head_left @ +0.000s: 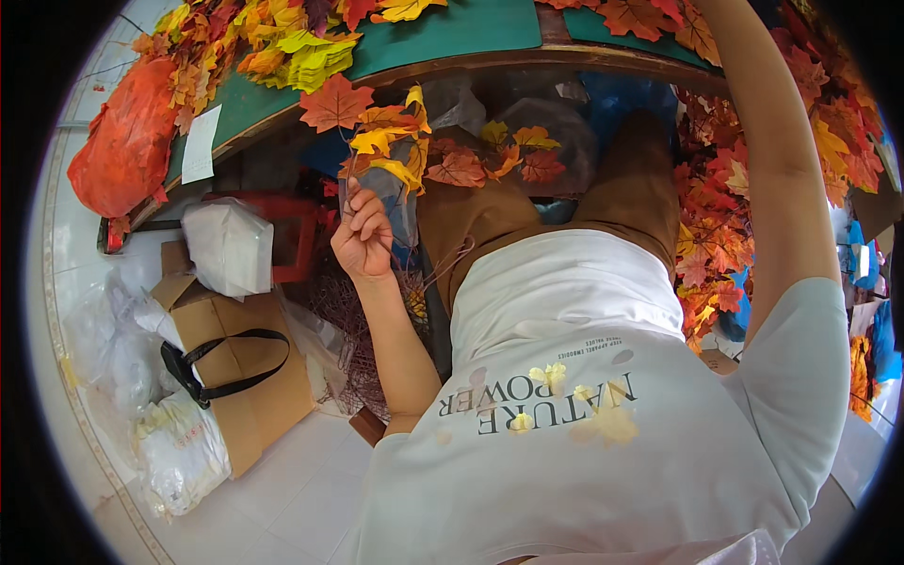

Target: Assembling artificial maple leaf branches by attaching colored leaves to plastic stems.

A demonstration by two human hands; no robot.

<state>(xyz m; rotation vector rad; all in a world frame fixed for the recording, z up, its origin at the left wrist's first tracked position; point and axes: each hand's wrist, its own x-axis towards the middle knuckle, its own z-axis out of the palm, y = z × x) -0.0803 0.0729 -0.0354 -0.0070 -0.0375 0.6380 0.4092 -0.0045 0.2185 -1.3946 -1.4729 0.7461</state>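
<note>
Leaves first: a spray of artificial maple leaves in orange, red and yellow fabric on thin wire stems [414, 141] hangs just under the edge of the green-topped wooden table [452, 38], over the lap. Left hand [363, 235] is up with fingers curled and closed round the lower stems, pinching them between thumb and fingertips. Right arm stretches up and away toward the table top; the right hand runs out of the picture, so whether it is open or closed I cannot tell.

By the look of it this spray weighs next to nothing and flops readily; the cloth blades would crease or pull off if squeezed, so the stem bundle where the fingers sit now seems the sensible hold. More loose leaves [282, 47] are heaped on the table, beside an orange plastic bag [127, 141]. Down left, a brown cardboard box [245, 377] sits on the floor.
</note>
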